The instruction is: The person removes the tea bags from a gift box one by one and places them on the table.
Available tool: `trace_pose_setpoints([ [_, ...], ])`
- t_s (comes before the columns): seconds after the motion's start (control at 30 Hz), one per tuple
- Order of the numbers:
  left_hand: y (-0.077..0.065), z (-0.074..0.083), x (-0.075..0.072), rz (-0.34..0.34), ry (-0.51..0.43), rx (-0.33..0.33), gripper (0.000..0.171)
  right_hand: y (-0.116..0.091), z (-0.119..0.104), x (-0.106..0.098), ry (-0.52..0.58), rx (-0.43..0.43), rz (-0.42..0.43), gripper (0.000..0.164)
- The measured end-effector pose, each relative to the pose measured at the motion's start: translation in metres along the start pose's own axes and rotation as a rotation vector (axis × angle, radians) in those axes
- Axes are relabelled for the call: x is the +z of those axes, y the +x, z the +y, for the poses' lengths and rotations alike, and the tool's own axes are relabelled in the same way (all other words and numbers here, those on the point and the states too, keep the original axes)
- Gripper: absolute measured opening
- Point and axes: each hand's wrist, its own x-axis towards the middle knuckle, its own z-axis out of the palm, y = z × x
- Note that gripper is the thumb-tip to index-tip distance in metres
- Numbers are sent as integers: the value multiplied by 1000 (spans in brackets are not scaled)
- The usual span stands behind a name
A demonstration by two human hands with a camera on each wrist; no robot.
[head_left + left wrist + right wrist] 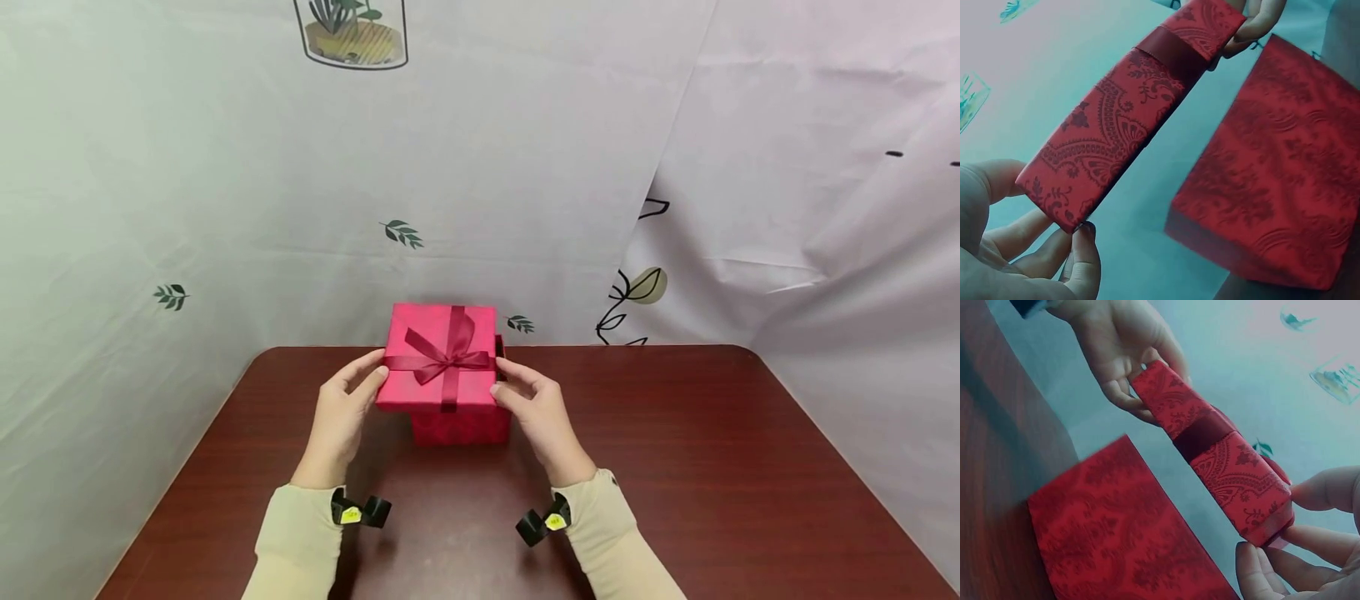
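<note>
A red gift box lid (420,387) with a dark red ribbon bow (447,360) is held level between both hands. My left hand (341,408) grips its left side, thumb at the near part and fingers along the edge and beneath. On the opposite side, my right hand (542,412) pinches the lid the same way. Below stands the red patterned box base (461,428) on the table. In the left wrist view, a gap separates the lid (1104,131) from the base (1266,169). The right wrist view also has the lid (1210,450) raised clear of the base (1116,531).
The box stands near the far edge of a dark reddish-brown table (712,467). Behind it hangs a pale cloth backdrop (525,167) with printed leaves. Each wrist wears a small black camera, one at the left wrist (360,511), one at the right (543,523).
</note>
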Motion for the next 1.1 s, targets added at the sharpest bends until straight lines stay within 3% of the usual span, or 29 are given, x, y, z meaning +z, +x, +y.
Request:
trace_pose_setpoints([
  [0.4, 3, 14, -27, 19, 38, -37, 53, -17, 9, 26, 1, -1, -150, 63],
  [0.7, 2, 16, -47, 7, 93, -73, 55, -26, 15, 43, -15, -18, -174, 62],
  [0.9, 1, 18, -62, 89, 113, -72, 56, -30, 13, 68, 48, -13, -180, 62],
  [1.1, -1, 21, -76, 151, 69, -62, 58, -31, 15, 92, 67, -19, -166, 61],
])
